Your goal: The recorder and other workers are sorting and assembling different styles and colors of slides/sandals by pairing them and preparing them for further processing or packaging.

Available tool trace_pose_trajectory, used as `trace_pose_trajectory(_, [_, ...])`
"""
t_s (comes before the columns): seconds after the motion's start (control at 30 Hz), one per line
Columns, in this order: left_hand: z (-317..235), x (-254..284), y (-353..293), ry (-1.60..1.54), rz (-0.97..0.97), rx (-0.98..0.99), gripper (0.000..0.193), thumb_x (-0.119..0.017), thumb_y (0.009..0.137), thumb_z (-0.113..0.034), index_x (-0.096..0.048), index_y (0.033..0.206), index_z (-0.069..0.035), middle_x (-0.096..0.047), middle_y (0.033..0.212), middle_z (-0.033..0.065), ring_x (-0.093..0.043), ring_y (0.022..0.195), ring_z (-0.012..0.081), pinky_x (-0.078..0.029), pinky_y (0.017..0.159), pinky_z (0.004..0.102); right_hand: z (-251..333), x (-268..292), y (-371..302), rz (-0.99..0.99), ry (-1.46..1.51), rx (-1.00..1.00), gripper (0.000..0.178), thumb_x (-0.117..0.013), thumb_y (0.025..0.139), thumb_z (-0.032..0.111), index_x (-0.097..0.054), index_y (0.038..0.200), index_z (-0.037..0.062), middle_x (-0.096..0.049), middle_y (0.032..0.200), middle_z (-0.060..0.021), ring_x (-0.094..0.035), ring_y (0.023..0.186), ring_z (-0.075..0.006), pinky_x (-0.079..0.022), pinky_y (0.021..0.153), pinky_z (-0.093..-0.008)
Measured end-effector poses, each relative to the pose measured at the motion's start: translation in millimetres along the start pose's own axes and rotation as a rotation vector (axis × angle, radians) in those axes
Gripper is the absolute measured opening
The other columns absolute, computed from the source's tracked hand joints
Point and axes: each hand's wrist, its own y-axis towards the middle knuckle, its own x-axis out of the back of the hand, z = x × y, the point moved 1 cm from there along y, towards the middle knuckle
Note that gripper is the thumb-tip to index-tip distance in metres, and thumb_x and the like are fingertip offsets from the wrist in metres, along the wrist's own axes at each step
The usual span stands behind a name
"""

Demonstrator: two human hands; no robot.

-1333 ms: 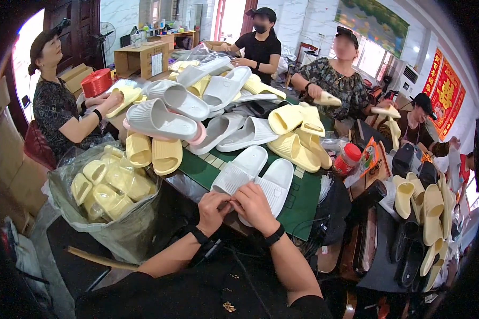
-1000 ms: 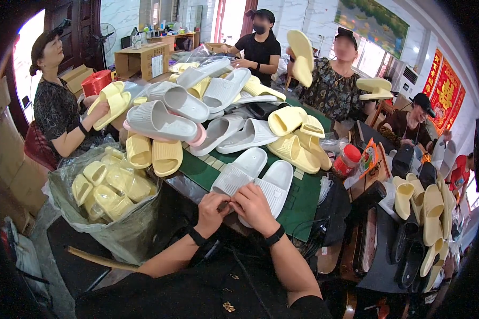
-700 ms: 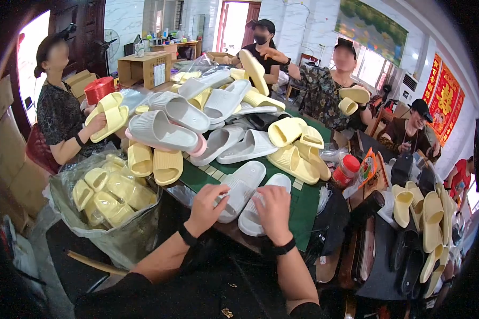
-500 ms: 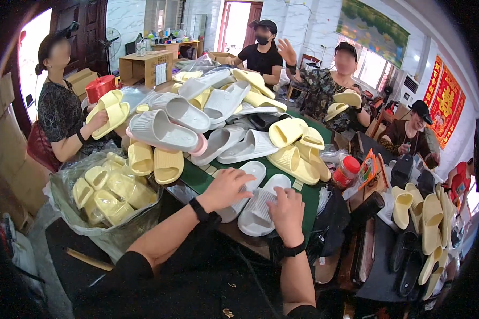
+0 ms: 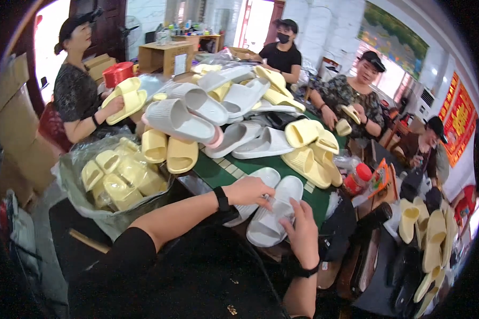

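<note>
A pair of light grey slide slippers lies side by side at the table's near edge, toes toward me. Across the left grey slipper (image 5: 268,176) reaches my left hand (image 5: 248,191), its fingers apart and their tips near the inner edge of the right grey slipper (image 5: 266,229). Beside that slipper's ribbed strap is my right hand (image 5: 303,228), thumb and fingers spread, the tips at the strap's right side. Neither hand visibly grips anything. Behind them a heap of grey slippers (image 5: 183,122) and yellow slippers (image 5: 302,133) covers much of the green table top (image 5: 226,169).
Left of me stands a sack (image 5: 106,217) of bagged yellow slippers. A red-lidded jar (image 5: 358,178) is at the table's right, and more yellow slippers (image 5: 435,228) lie far right. Several people sit around; one (image 5: 85,74) on the left holds yellow slippers.
My hands have come closer together over the grey pair, the left moving right across it. The view has shifted. A person at the back right has lowered a raised hand.
</note>
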Motion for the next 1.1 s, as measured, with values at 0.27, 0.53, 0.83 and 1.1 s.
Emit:
trace_pose_trajectory(0.27, [-6.2,118.7,-10.6,0.187,-0.312,0.060,0.041,-0.073,0.082,-0.047,-0.068,0.095,-0.009,-0.068,0.080,0.0130,-0.067,0.077,0.0306,-0.051,0.069,0.0420,-9.4,37.1,-34.9,-0.146,0.075,-0.133,0.056,-0.073,0.079,0.000,-0.055,0.132,0.0039,-0.054,0.131,-0.0206,-0.054,0.121,-0.0390,-0.044,0.103,-0.0420])
trace_pose_trajectory(0.53, [82.0,254.7,-8.4,0.912,-0.910,0.349,0.053,-0.071,0.085,-0.038,-0.056,0.134,-0.026,-0.066,0.114,0.0108,-0.055,0.115,0.0346,-0.043,0.095,0.0519,-5.7,38.1,-47.6,-0.236,0.066,-0.050,0.050,-0.071,0.079,-0.004,-0.057,0.127,0.0019,-0.059,0.122,-0.0156,-0.059,0.106,-0.0295,-0.047,0.094,-0.0370])
trace_pose_trajectory(0.83, [67.7,142.5,-88.2,0.836,-0.701,0.730,0.082,-0.076,0.079,-0.042,-0.039,0.151,-0.029,-0.048,0.136,0.0246,-0.032,0.135,0.0514,-0.026,0.110,0.0625,-18.0,71.8,-81.9,-0.294,0.009,-0.159,0.051,-0.077,0.075,0.000,-0.062,0.123,0.0032,-0.059,0.124,-0.0184,-0.058,0.114,-0.0367,-0.047,0.098,-0.0416])
trace_pose_trajectory(1.1, [170.1,121.4,-139.9,0.868,-0.810,0.881,0.067,-0.063,0.089,-0.056,-0.045,0.149,-0.034,-0.033,0.146,0.0385,-0.030,0.135,0.0562,-0.024,0.114,0.0582,-20.2,140.2,-99.7,-0.490,-0.143,-0.221,0.045,-0.070,0.074,-0.007,-0.062,0.118,0.0009,-0.062,0.115,-0.0149,-0.060,0.106,-0.0304,-0.047,0.094,-0.0369])
